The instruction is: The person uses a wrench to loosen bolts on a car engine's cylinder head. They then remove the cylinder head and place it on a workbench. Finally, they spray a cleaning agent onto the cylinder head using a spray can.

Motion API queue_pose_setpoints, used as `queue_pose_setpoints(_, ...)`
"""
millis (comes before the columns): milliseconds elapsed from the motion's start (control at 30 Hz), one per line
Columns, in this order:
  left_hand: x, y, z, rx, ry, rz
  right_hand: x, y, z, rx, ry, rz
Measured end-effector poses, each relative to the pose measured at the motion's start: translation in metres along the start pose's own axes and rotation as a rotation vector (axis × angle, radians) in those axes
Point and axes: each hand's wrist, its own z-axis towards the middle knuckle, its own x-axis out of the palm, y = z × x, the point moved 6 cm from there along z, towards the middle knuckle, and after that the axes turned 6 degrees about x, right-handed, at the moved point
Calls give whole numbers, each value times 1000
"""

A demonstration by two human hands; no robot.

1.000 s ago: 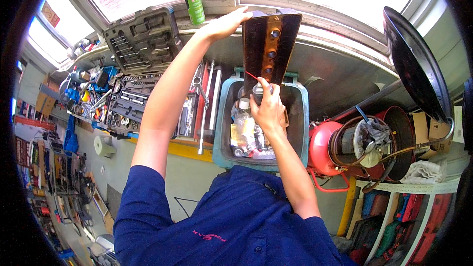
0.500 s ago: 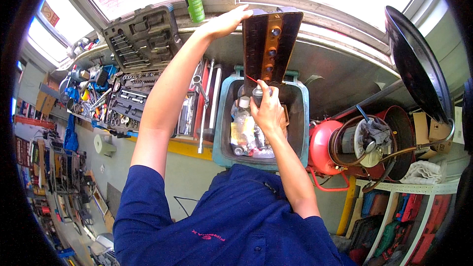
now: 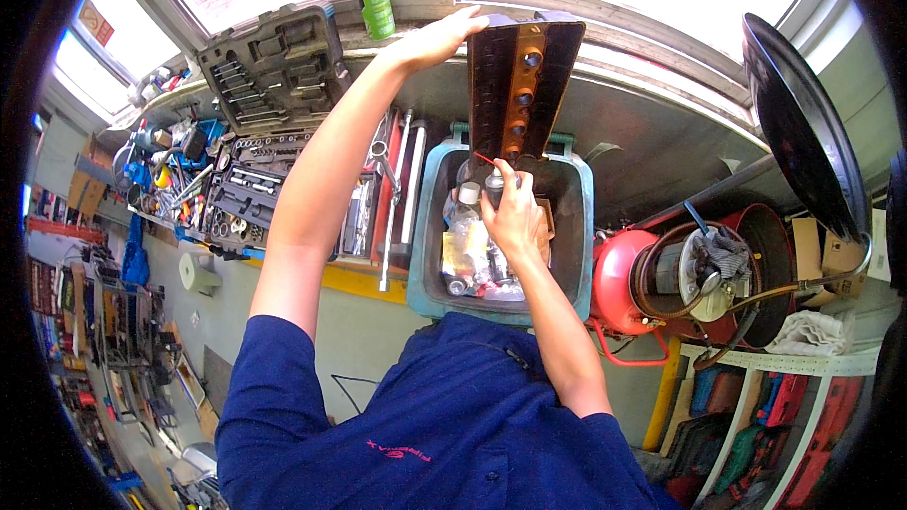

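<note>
A dark engine valve cover (image 3: 524, 85), with an orange-brown strip and a row of round holes, stands tilted above an open bin (image 3: 413, 236). My left hand (image 3: 439, 41) grips its upper left corner, the fingertips partly behind the edge. Lower down, my right hand (image 3: 510, 217) is closed round a spray can (image 3: 494, 187), one finger at its top. From the nozzle a thin red straw (image 3: 485, 160) points up and left, close to the lower end of the cover. Whether spray is coming out cannot be made out. Bottles and wrappers (image 3: 470, 250) lie inside the bin.
A green spray can (image 3: 374, 5) stands on the window ledge. On the left is an open socket set (image 3: 255, 189) beside a long wrench (image 3: 388, 217). At the right are a red tank (image 3: 625, 279), a coiled hose (image 3: 652, 288) and a round black lid (image 3: 798, 123).
The valve cover has shifted slightly, and the straw has dipped a little at the cover's lower end. Both hands keep their hold.
</note>
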Motion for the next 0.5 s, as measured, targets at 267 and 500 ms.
queue_pose_setpoints(267,-1,2,1,-3,18,2,10,-6,-3,-1,17,7)
queue_pose_setpoints(500,-1,9,2,7,9,33,24,-17,-7,49,87,-33)
